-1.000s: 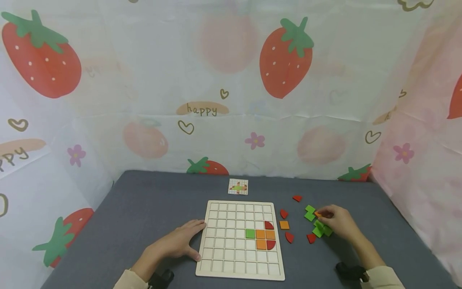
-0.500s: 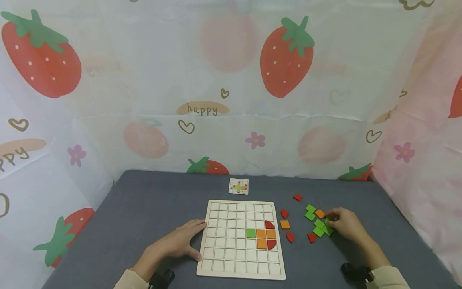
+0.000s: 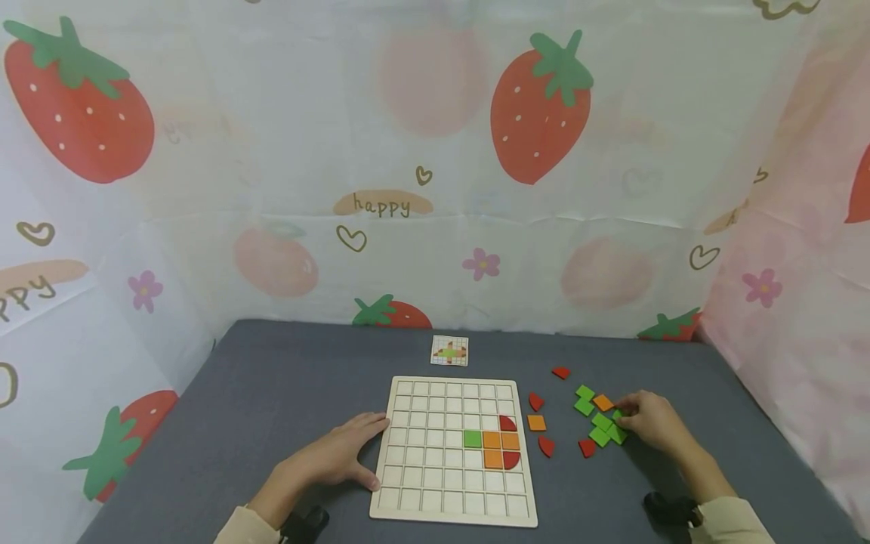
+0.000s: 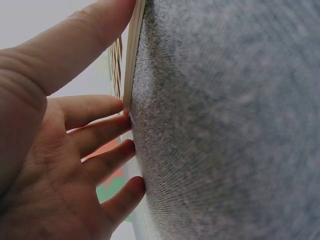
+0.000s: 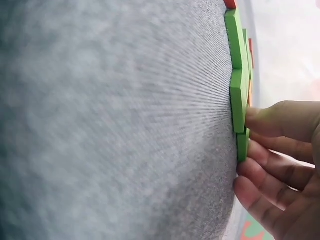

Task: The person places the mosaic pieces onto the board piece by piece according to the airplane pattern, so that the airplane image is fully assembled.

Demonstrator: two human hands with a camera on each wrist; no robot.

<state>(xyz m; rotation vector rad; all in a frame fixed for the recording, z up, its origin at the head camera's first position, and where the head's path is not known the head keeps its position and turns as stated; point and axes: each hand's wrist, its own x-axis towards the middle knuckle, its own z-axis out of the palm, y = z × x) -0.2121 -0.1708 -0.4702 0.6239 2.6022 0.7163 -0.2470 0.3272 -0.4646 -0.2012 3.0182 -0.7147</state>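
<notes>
A wooden grid board (image 3: pixel 408 499) lies mid-table with one green tile (image 3: pixel 472 438), three orange tiles (image 3: pixel 500 440) and two red quarter-rounds (image 3: pixel 507 423) set in it. My left hand (image 3: pixel 363 451) rests flat on the table, fingertips (image 4: pixel 127 120) against the board's left edge (image 4: pixel 134 55). My right hand (image 3: pixel 621 420) is at a cluster of loose green tiles (image 3: pixel 601 432) right of the board. Its thumb and fingertips (image 5: pixel 252 150) pinch the edge of a green tile (image 5: pixel 238 97).
Loose pieces lie right of the board: an orange tile (image 3: pixel 536 422), another orange tile (image 3: pixel 603 402), two green tiles (image 3: pixel 583 400) and several red quarter-rounds (image 3: pixel 546 446). A small pattern card (image 3: pixel 449 350) lies behind the board. Strawberry-print sheets wall in the grey table (image 3: pixel 285 378).
My right hand let go of the orange tile it held and shifted slightly down and right onto the green tiles. The left hand and the board have not moved.
</notes>
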